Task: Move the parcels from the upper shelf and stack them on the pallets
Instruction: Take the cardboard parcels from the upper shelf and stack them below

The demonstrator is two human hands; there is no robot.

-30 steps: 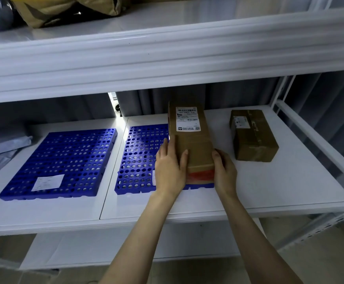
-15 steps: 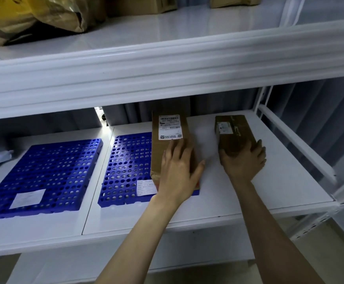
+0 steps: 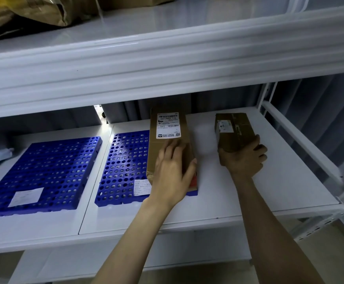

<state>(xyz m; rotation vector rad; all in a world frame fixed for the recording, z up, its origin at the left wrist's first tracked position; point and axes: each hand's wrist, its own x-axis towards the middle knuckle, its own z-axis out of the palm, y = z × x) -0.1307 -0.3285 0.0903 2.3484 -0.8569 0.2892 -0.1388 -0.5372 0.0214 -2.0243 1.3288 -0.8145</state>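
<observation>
The right hand (image 3: 242, 158), flat on the small box (image 3: 233, 130) half a second ago, now curls its fingers round the box's near end. The left hand (image 3: 172, 167) stays flat on the long box (image 3: 168, 125), fingers loosely spread. This box lies along the right edge of the right pallet (image 3: 124, 165). Bare white shelf (image 3: 279, 181) separates the two boxes and runs from the right knuckles to a side rail (image 3: 298, 140). Left of the left fingers, the left pallet (image 3: 44, 171) carries a paper label. Above the fingertips, the upper shelf (image 3: 167, 23) holds brown bags (image 3: 23, 11).
</observation>
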